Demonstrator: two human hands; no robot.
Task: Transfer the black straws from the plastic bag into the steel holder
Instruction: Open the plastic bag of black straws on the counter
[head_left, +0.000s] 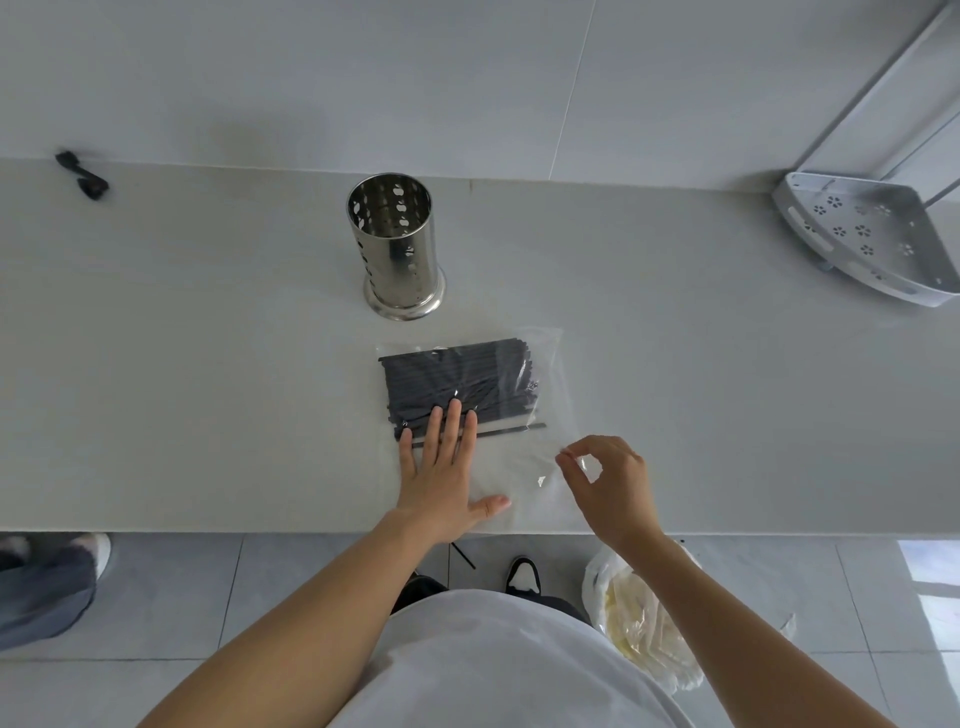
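The steel holder (397, 244) stands upright on the pale surface (208, 364), its perforated wall shining and its open mouth showing nothing inside. Just in front of the holder, toward the person, the clear plastic bag (519, 467) lies flat, and the black straws (457, 376) are bundled crosswise in the half of the bag nearer the holder, all of them inside the plastic; one straw lies a little apart from the bundle on its near side. The left hand (441, 473) lies flat on the bag, its fingers (453, 421) straight and spread, their tips pressing on the near edge of the bundle and the thumb stretched out along the film. The right hand (610, 486) sits to the right of the bundle, farther from the holder, with thumb and forefinger pinching the thin edge of the bag and the other fingers loosely curled. Far to the right of the holder a white perforated corner rack (862, 234) rests by the wall, and far to the left of the holder a small dark object (83, 174) lies where the surface meets the wall. On the tiled floor below, nearer the person than the holder, a crumpled white bag (644, 613) sits beside a dark shoe (522, 574), and a single black straw (462, 555) lies close by.
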